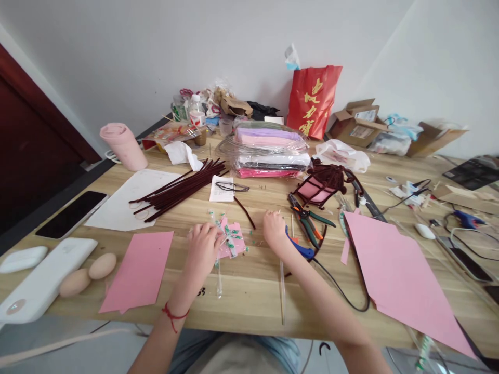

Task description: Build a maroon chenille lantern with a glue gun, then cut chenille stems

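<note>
Two hands on the table [249,291]. My left hand [202,248] pinches the pink piece [233,240] at centre; my right hand [274,230], loosely curled and empty, rests just right of it. Risk: beads [218,214] scatter if I nudge the piece; pliers [307,221] near.

A home craft room: a wooden table [249,291] strewn with pipe cleaners [179,189], pink paper [397,275] and pliers [307,218].

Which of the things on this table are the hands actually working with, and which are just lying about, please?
In use: left hand on the small pink paper piece; right hand beside it.
Lying about: phone, two eggs, pliers, red bag, dark pipe cleaners.
</note>
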A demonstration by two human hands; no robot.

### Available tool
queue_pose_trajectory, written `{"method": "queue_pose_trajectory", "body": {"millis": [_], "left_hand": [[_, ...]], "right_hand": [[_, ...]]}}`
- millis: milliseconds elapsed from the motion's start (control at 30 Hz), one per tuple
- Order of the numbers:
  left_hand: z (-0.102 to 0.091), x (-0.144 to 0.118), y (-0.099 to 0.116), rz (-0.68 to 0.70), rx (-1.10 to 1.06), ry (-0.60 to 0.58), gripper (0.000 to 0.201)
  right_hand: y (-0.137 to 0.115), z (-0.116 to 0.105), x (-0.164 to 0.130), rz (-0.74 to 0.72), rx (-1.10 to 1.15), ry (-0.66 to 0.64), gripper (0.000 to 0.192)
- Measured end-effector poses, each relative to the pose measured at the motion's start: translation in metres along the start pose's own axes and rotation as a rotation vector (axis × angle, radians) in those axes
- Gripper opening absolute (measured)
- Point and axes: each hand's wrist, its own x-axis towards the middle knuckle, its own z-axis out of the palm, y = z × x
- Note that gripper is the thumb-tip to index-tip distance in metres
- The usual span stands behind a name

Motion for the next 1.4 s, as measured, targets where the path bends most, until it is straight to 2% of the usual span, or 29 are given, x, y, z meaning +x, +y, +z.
{"method": "queue_pose_trajectory", "body": {"millis": [100, 200, 300, 467, 567, 633, 700, 767, 800, 900, 967, 1067, 1167, 1267, 1400], "left_hand": [[-0.002, -0.002, -0.003, 0.008, -0.031, 0.024, 0.02], [-0.003, -0.003, -0.004, 0.019, -0.066, 0.049, 0.021], [-0.003, -0.006, -0.003, 0.032, -0.1, 0.075, 0.02], [-0.006, -0.012, -0.001, 0.056, -0.146, 0.123, 0.019], [-0.008, -0.013, 0.005, 0.072, -0.167, 0.134, 0.016], [-0.007, -0.009, 0.017, 0.102, -0.183, 0.102, 0.015], [-0.003, 0.0, 0.036, 0.143, -0.165, 0.008, 0.014], [0.005, 0.011, 0.061, 0.156, -0.066, -0.155, 0.014], [0.009, 0.017, 0.073, 0.165, -0.05, -0.192, 0.013], [0.028, 0.032, 0.106, 0.171, -0.025, -0.25, 0.014], [0.042, 0.039, 0.121, 0.156, -0.007, -0.28, 0.014], [0.062, 0.047, 0.132, 0.113, 0.02, -0.307, 0.016], [0.075, 0.052, 0.131, 0.083, 0.038, -0.326, 0.021], [0.078, 0.054, 0.124, 0.101, 0.041, -0.354, 0.025], [0.076, 0.057, 0.115, 0.143, 0.031, -0.382, 0.033]], "right_hand": [[-0.014, 0.008, -0.003, -0.018, -0.07, 0.021, 0.035], [-0.02, 0.009, -0.009, -0.051, -0.108, 0.052, 0.021], [-0.017, 0.003, -0.015, -0.047, -0.134, 0.079, 0.028], [0.014, -0.019, -0.013, -0.008, -0.143, 0.023, 0.021], [0.048, -0.034, -0.002, 0.091, -0.139, -0.058, 0.034], [0.069, -0.038, 0.005, 0.132, -0.124, -0.117, 0.037], [0.082, -0.037, 0.01, 0.136, -0.099, -0.164, 0.036], [0.087, -0.032, 0.012, 0.122, -0.066, -0.189, 0.036], [0.087, -0.028, 0.013, 0.115, -0.047, -0.193, 0.036], [0.088, -0.021, 0.014, 0.106, 0.014, -0.185, 0.036], [0.091, -0.02, 0.015, 0.108, 0.063, -0.175, 0.037], [0.101, -0.021, 0.016, 0.113, 0.159, -0.14, 0.035], [0.113, -0.024, 0.016, 0.121, 0.274, -0.054, 0.034], [0.124, -0.029, 0.014, 0.12, 0.405, 0.083, 0.024], [0.129, -0.039, 0.007, 0.086, 0.6, 0.288, 0.024]]}}
